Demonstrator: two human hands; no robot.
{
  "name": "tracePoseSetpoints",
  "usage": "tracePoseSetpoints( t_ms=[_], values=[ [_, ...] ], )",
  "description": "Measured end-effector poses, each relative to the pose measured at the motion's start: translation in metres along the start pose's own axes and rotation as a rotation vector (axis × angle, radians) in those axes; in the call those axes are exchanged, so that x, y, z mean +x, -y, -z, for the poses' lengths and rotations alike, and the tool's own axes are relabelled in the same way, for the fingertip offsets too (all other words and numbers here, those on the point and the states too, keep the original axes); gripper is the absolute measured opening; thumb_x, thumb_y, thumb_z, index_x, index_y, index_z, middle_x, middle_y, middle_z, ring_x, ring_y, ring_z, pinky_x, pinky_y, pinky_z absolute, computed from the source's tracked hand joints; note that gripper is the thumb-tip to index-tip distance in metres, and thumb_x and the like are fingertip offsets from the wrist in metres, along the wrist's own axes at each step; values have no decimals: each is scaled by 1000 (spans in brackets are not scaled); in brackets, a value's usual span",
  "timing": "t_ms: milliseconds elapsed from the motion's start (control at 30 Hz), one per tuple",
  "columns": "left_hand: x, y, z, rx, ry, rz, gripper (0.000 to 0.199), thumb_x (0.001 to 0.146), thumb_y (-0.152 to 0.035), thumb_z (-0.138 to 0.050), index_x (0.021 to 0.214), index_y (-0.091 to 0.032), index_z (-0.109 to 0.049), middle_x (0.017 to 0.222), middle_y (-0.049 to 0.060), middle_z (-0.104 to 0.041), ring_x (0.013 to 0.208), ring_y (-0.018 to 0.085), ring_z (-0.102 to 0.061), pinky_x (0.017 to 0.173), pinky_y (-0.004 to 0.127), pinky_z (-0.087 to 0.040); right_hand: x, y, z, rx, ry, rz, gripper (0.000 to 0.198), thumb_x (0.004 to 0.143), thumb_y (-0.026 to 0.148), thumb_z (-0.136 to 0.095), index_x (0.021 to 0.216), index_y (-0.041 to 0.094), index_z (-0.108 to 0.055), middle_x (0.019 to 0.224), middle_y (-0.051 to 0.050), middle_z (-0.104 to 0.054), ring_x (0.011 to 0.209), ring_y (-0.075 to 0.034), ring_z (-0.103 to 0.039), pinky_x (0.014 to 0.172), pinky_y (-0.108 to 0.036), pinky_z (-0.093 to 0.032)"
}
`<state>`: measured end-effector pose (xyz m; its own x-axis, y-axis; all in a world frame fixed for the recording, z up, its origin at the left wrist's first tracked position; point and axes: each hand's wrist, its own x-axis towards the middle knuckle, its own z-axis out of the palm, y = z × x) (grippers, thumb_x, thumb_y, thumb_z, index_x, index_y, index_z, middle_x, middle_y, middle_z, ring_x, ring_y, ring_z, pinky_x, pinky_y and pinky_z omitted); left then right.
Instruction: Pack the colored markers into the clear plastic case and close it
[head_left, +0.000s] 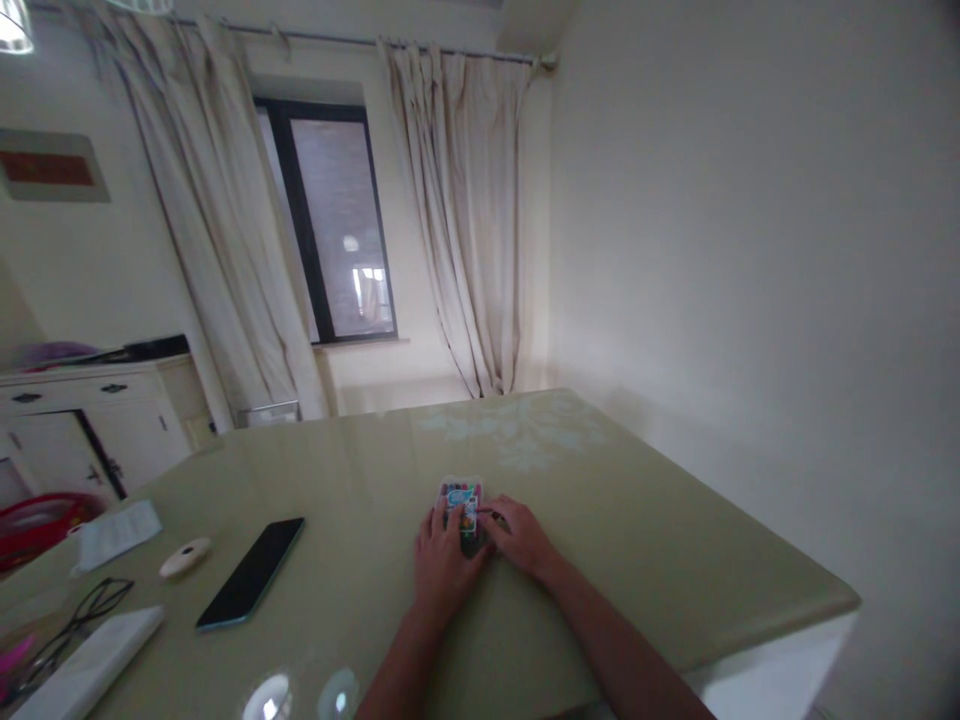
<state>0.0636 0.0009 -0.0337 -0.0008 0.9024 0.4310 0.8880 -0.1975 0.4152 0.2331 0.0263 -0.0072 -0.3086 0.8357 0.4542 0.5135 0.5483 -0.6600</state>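
Note:
A small clear plastic case (460, 493) with a printed blue label and several coloured sticks inside lies on the pale green table. My left hand (444, 562) grips it from the left and near side, with fingers reaching over the label. On the right, my right hand (520, 535) has its thumb and fingers closed at the case's edge. Both hands touch the case and cover its near end. What exactly the coloured sticks are is too small to tell.
Left of my hands lie a dark phone (252, 574), a cream oval object (185, 557), a folded paper (120, 534), glasses (82, 618) and a white flat box (94, 660). The table's (637, 560) right edge runs near a wall. A white cabinet (135, 415) stands back left.

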Motion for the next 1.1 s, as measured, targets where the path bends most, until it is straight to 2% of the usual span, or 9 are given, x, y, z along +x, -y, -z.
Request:
tracePoseSetpoints(
  t_ms=[100, 200, 333, 633, 833, 967, 1100],
  values=[
    [0, -1, 3, 2, -60, 34, 55, 84, -39, -65, 136, -22, -59, 151, 15, -53, 135, 37, -47, 111, 53, -38, 0, 2, -1, -1, 12, 37, 30, 100, 37, -53, 107, 20, -77, 101, -8, -75, 94, -22, -68, 90, -34, -50],
    [3, 0, 8, -117, -57, -7, 53, 83, -34, -64, 134, -23, -60, 142, 13, -60, 132, 34, -52, 111, 49, -39, 2, 0, -1, 14, -66, 56, 28, 99, 31, -52, 115, 21, -74, 108, -9, -73, 101, -23, -66, 95, -37, -51],
    [7, -2, 18, -376, -8, -33, 47, 91, -44, -56, 130, -19, -62, 129, 13, -67, 118, 29, -62, 105, 44, -46, 5, -6, 3, 36, -204, 29, 33, 96, 27, -54, 126, 25, -67, 122, -10, -66, 111, -24, -62, 100, -40, -52],
    [6, -7, 35, -681, 53, 23, 55, 100, -59, -40, 123, -18, -69, 104, 8, -78, 94, 25, -72, 84, 36, -55, 4, -8, 8, 30, -318, 9, 44, 97, 46, -59, 136, 27, -60, 143, -12, -56, 133, -28, -51, 102, -46, -51],
    [8, -6, 29, -772, -14, 11, 56, 95, -60, -52, 131, -19, -64, 119, 11, -76, 103, 25, -73, 89, 36, -57, 6, -10, 12, 72, -391, -8, 38, 98, 48, -57, 127, 25, -66, 125, -12, -66, 117, -28, -59, 94, -43, -54],
    [10, -4, 29, -765, -42, -1, 50, 95, -60, -53, 119, -19, -69, 113, 12, -77, 100, 24, -72, 86, 35, -57, 6, -8, 15, 82, -406, -1, 39, 97, 50, -59, 126, 25, -68, 117, -12, -65, 109, -28, -60, 90, -41, -55],
    [11, -4, 33, -753, -107, -40, 44, 97, -55, -51, 113, -20, -72, 107, 10, -76, 97, 23, -71, 86, 35, -56, 6, -5, 16, 86, -389, 8, 32, 95, 49, -61, 113, 24, -69, 110, -11, -64, 101, -26, -62, 86, -39, -55]
  ],
)
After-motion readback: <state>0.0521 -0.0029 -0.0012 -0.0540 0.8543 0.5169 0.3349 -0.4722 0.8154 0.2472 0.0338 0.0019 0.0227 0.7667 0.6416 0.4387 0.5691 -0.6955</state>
